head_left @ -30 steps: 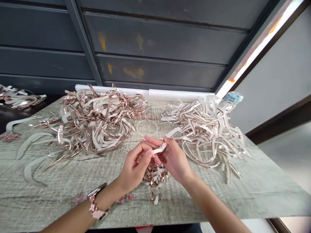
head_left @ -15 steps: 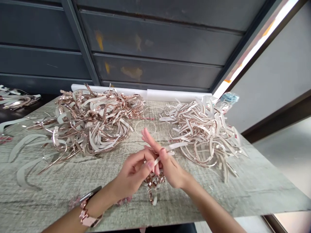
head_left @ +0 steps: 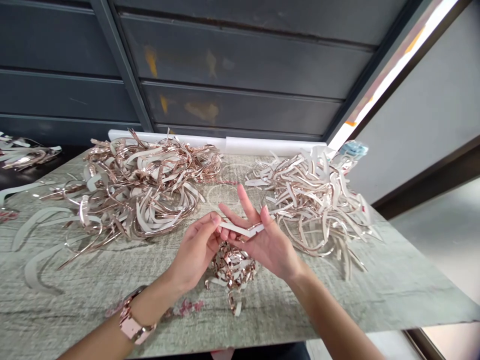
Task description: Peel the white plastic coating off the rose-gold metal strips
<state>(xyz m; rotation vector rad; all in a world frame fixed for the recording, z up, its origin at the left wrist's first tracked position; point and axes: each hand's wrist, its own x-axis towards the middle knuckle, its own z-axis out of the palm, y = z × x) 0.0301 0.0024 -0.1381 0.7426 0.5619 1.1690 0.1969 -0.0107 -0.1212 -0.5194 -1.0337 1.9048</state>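
Note:
Between both hands runs a narrow white strip (head_left: 237, 228), bent near its middle. My left hand (head_left: 197, 250) pinches one end between thumb and fingertips. The strip's other part crosses the palm of my right hand (head_left: 272, 245), its thumb near the strip and the other fingers spread; whether it grips the strip is hard to tell. Below the hands lies a small heap of folded rose-gold and white pieces (head_left: 234, 270). A pink watch band (head_left: 131, 327) is on my left wrist.
A large pile of rose-gold and white strips (head_left: 150, 185) lies at the left, another pile (head_left: 311, 195) at the right. White rolls (head_left: 273, 146) run along the back of the grey table (head_left: 292, 320). A plastic packet (head_left: 352, 150) sits at the back right.
My hands have moved apart, my left one slightly left and up. The fingers of my right hand have spread, and more of the strip and the small heap shows.

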